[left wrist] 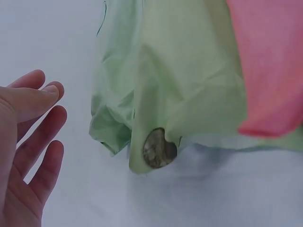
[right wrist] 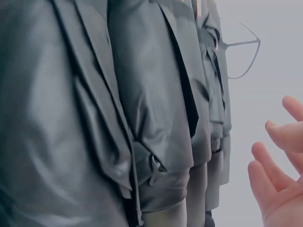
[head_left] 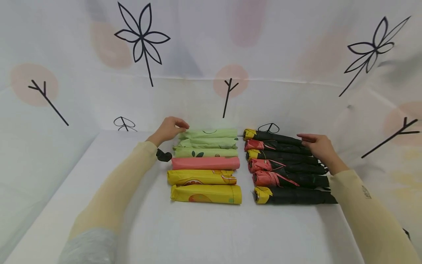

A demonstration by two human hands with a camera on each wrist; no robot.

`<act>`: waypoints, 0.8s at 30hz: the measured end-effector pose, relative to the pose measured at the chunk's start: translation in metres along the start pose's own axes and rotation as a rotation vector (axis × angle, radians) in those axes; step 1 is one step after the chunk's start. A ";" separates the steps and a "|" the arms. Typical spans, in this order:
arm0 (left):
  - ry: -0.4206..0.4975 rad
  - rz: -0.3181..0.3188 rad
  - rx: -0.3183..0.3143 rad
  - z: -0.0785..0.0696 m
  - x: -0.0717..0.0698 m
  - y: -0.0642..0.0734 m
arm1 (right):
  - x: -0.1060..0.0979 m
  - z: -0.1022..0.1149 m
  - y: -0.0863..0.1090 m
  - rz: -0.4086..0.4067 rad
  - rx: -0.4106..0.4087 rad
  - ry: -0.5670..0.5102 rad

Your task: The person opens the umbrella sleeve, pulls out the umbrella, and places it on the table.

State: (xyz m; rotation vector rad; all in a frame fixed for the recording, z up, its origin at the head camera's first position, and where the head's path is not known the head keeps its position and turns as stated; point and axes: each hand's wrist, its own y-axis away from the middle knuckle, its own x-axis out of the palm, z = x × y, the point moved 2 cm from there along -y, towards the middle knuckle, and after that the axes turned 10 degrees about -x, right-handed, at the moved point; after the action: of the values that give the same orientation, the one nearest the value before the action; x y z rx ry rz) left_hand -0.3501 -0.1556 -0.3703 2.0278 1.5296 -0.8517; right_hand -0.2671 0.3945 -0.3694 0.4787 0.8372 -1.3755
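Observation:
Two rows of rolled-up, crinkled sheets that look like thin plastic lie on a white surface. The left row runs from green rolls (head_left: 209,143) at the back through a pink roll (head_left: 206,163) to two yellow rolls (head_left: 206,194) in front. My left hand (head_left: 169,128) is at the left end of the rearmost green roll, fingers relaxed and holding nothing. In the left wrist view a gap shows between its fingertips and the green sheet (left wrist: 189,90). Beside the back right of the black rolls (head_left: 296,178), my right hand (head_left: 320,148) hovers with loosely bent fingers and nothing in them.
The black rolls have yellow or red left ends. A small dark object (head_left: 163,155) sits at my left wrist. White cloth (head_left: 197,99) with printed flowers and twigs rises behind the rows and along both sides. A narrow strip of white table (head_left: 245,227) separates the rows.

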 end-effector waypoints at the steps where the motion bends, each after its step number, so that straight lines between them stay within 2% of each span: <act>1: -0.006 -0.007 0.007 0.001 -0.001 0.002 | 0.001 0.003 0.001 -0.003 -0.005 -0.009; 7: -0.029 -0.052 0.050 0.008 -0.009 0.015 | 0.004 0.016 0.006 -0.017 -0.024 -0.052; 11: -0.046 -0.062 0.053 0.012 -0.012 0.026 | 0.006 0.022 0.011 -0.025 -0.045 -0.053; 18: -0.027 -0.054 0.046 0.013 -0.015 0.050 | 0.012 0.031 0.020 -0.040 -0.101 -0.017; 24: -0.048 -0.059 0.086 0.011 -0.014 0.068 | 0.018 0.039 0.032 -0.069 -0.146 0.047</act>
State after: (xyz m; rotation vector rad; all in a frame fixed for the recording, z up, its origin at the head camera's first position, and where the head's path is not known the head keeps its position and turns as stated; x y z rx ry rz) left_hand -0.2899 -0.1916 -0.3685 2.0156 1.5575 -0.9984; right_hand -0.2274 0.3590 -0.3639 0.3731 0.9936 -1.3589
